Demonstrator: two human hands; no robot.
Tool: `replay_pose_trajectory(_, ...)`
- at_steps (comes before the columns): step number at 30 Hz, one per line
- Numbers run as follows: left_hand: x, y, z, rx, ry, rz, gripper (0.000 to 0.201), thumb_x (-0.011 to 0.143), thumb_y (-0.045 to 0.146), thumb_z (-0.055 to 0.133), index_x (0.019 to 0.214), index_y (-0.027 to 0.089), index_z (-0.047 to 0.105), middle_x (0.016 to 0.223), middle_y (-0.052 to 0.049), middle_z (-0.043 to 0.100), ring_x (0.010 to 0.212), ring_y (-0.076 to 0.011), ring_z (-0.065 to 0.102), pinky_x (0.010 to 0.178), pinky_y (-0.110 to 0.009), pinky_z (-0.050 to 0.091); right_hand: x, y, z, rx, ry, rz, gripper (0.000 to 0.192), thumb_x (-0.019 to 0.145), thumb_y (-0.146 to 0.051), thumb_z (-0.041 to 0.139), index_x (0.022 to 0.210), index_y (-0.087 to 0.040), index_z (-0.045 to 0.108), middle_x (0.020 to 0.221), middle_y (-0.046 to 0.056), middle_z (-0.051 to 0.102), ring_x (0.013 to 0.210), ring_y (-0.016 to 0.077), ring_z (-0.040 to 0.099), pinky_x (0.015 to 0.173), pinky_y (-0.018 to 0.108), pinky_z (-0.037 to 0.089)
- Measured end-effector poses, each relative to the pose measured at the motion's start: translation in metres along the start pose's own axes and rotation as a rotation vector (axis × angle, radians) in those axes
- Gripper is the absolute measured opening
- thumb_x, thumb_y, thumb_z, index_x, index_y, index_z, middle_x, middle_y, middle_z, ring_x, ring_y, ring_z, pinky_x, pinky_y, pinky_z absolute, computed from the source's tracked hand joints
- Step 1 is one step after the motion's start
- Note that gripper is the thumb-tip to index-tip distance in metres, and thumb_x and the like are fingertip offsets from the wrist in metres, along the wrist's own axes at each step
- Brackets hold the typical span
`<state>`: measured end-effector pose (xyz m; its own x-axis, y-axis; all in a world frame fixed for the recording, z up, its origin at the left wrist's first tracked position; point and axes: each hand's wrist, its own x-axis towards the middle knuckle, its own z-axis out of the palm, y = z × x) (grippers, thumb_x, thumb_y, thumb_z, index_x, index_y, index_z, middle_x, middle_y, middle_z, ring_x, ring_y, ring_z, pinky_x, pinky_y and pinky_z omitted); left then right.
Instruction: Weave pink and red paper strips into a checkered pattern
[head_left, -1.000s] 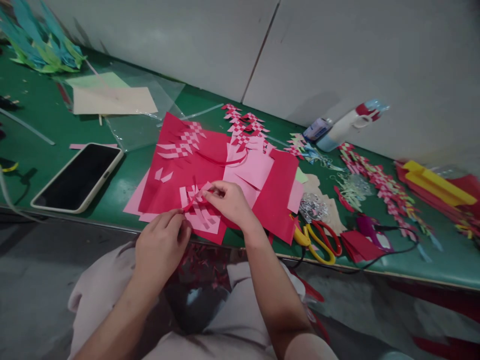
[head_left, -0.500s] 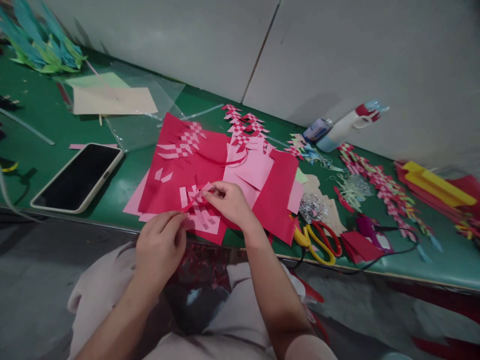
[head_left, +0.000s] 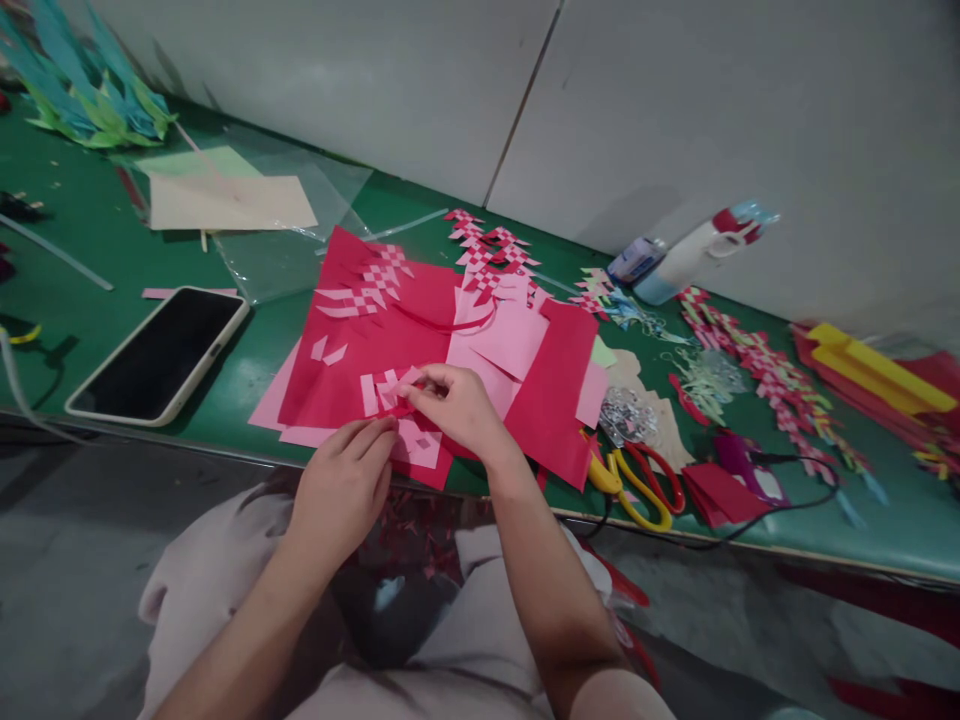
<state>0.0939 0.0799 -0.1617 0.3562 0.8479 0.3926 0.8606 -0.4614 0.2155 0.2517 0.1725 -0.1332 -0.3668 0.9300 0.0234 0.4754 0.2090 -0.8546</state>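
Both hands meet over a small piece of woven pink and red paper strips [head_left: 386,388], which lies on a red paper sheet [head_left: 300,385]. My right hand [head_left: 459,408] pinches the strips at its thumb and index fingertips. My left hand [head_left: 346,478] has its fingers pressed together at the near side, on a red paper strip partly hidden by the fingers. A cut pink piece of paper [head_left: 420,447] lies under the hands. Finished-looking pink and red checkered paper fish [head_left: 373,285] rest farther back on the red sheet, with small pink scraps [head_left: 328,352] beside them.
A phone [head_left: 161,355] lies at left. Pink sheets [head_left: 510,335], yellow-and-red-handled scissors [head_left: 637,490], a pile of metal rings [head_left: 626,415] and a purple tool with a cable [head_left: 735,465] are at right. A white bottle [head_left: 690,260] stands by the wall.
My left hand has moved right and slightly up, closer to my right hand, and now covers more of the near strips. My right hand stays nearly in place, still pinching.
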Motion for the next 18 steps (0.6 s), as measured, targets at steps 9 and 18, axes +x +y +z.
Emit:
replay_pose_trajectory(9,0.003,0.004,0.000,0.135,-0.034,-0.010,0.034,0.086,0.014,0.046,0.117,0.009,0.059,0.120,-0.013,0.066,0.100,-0.0303,0.056,0.083,-0.044,0.048,-0.003,-0.003,-0.003,0.031,-0.044,-0.083,0.025,0.083,-0.039,0.059,0.085,-0.017,0.072,0.064,-0.002,0.059,0.059,0.0095,0.048,0.058,0.022,0.037)
replay_pose_trajectory(18,0.007,-0.004,0.004,0.149,-0.057,-0.067,0.025,0.083,0.011,0.044,0.098,0.010,0.064,0.107,-0.017,0.068,0.085,-0.0282,0.058,0.075,-0.042,0.048,-0.011,-0.012,-0.014,0.165,0.013,-0.079,0.043,0.094,-0.047,0.040,0.114,-0.020,0.066,0.088,0.004,0.069,0.069,0.0113,0.057,0.065,0.023,0.043)
